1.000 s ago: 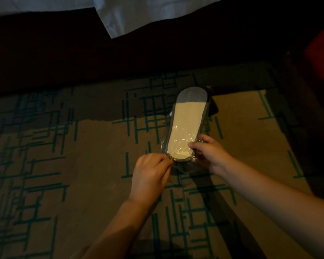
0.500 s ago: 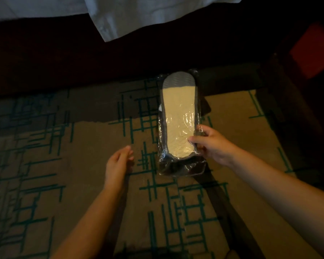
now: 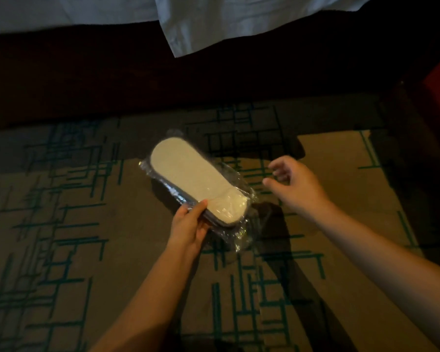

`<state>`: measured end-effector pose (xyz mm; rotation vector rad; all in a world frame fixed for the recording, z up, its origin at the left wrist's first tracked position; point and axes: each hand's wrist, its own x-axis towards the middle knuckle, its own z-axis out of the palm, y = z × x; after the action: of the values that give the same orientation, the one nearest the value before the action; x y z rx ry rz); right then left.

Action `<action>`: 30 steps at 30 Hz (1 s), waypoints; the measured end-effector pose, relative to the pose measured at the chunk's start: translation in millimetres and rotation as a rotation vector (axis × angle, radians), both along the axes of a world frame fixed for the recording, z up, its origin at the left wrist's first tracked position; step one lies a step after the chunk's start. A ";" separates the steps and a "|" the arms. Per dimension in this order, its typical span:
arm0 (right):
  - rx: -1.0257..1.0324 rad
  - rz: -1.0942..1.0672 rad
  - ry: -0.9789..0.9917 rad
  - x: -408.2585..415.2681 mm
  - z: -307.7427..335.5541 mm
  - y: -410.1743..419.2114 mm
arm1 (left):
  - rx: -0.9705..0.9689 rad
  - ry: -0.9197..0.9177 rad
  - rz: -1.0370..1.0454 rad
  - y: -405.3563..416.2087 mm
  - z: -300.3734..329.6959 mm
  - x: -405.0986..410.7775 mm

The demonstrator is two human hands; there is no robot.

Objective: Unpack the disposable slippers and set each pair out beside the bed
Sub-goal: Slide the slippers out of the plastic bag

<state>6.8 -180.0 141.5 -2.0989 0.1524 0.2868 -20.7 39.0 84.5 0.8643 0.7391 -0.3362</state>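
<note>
Held up off the patterned carpet [image 3: 61, 224] at the centre of the frame: one wrapped pair of slippers [image 3: 196, 181], pale sole facing up, still sealed inside its clear plastic wrapper [image 3: 239, 235]. Gripped at the lower, nearer end by the left hand [image 3: 188, 227], thumb on top of the sole's edge and fingers curled beneath, probably to steady the pack and leave the loose crinkled tail of plastic free for tearing. Angled with the far end toward the upper left of the frame, the near end toward lower centre.

Right hand [image 3: 295, 184] apart from the pack, just right of it, holding nothing, fingers loosely spread and slightly curled, seemingly poised to reach for the wrapper's free end at lower centre. Pack thus lying between the two hands, touching only the left.

Across the top of the frame: a white bed sheet [image 3: 226, 24] hanging over a dark bed base [image 3: 87, 77]. No unwrapped slippers visible on the floor; unpacking apparently not yet begun.
</note>
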 end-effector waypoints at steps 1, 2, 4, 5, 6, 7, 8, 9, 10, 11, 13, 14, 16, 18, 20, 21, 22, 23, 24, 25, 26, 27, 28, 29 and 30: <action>-0.021 -0.023 -0.069 -0.3 1.7 2.7 | -0.025 0.022 0.062 3.8 -0.7 1.4; -0.040 -0.005 -0.088 -1.7 1.4 6.9 | -0.042 0.037 0.112 6.6 -0.7 3.2; -0.035 0.065 0.008 -7.7 -4.7 18.2 | -0.060 0.050 0.167 8.2 1.0 6.7; 0.004 0.084 0.083 -11.2 -7.6 23.7 | -0.070 0.049 0.176 7.3 2.0 7.7; 0.033 0.093 0.141 -14.0 -10.7 28.7 | -0.081 0.047 0.176 5.1 3.0 8.6; 0.050 0.097 0.172 -15.8 -12.5 32.4 | -0.090 0.047 0.172 2.9 3.6 8.7; 0.069 0.092 0.190 -16.1 -15.6 35.2 | -0.097 0.048 0.166 0.5 3.7 8.9; 0.111 0.071 0.210 -15.8 -16.4 37.5 | -0.103 0.051 0.163 -1.7 3.5 8.8; 0.189 0.025 0.232 -14.8 -17.7 39.2 | -0.113 0.052 0.164 -3.8 3.4 8.8; 0.290 -0.031 0.262 -13.8 -17.5 40.6 | -0.123 0.049 0.168 -5.3 3.5 8.8; 0.492 -0.117 0.324 -11.8 -17.3 42.9 | -0.124 0.041 0.180 -6.9 4.7 9.1; 0.548 -0.133 0.340 -10.7 -16.8 44.5 | -0.115 0.038 0.181 -7.5 5.6 9.2; 0.607 -0.150 0.349 -9.4 -16.9 47.8 | -0.102 0.025 0.177 -8.9 6.9 8.5; 0.632 -0.186 0.346 -8.7 -16.3 52.3 | -0.120 0.014 0.179 -9.6 7.2 7.7; 0.634 -0.209 0.351 -7.6 -17.8 55.0 | -0.156 0.024 0.178 -5.1 7.4 7.6; 0.630 -0.216 0.353 -6.9 -17.9 55.0 | -0.177 0.032 0.189 -0.4 7.2 7.8; 0.627 -0.226 0.353 -5.7 -18.8 54.1 | -0.188 0.039 0.215 6.1 6.1 8.4; 0.625 -0.242 0.356 -4.3 -18.9 52.1 | -0.185 0.045 0.247 14.2 3.7 9.5; 0.621 -0.263 0.363 -2.5 -19.5 49.7 | -0.172 0.049 0.277 22.7 1.3 10.2; 0.615 -0.288 0.373 -0.5 -20.0 47.5 | -0.159 0.052 0.309 31.0 -0.8 10.4; 0.612 -0.321 0.383 1.3 -21.6 44.6 | -0.145 0.057 0.337 37.5 -2.6 10.8; 0.612 -0.361 0.394 3.1 -22.8 40.8 | -0.127 0.061 0.365 43.1 -4.3 10.6; 0.611 -0.401 0.405 5.2 -24.7 37.1 | -0.108 0.065 0.394 47.8 -6.1 10.8; 0.610 -0.437 0.416 7.4 -26.1 32.9 | -0.093 0.068 0.416 52.3 -8.0 10.5; 0.610 -0.467 0.427 9.7 -27.8 27.7 | -0.077 0.066 0.423 56.5 -8.9 10.2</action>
<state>16.5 -152.3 113.8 -1.3291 0.7050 0.4294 -10.5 95.5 75.6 0.6064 0.9411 -0.0156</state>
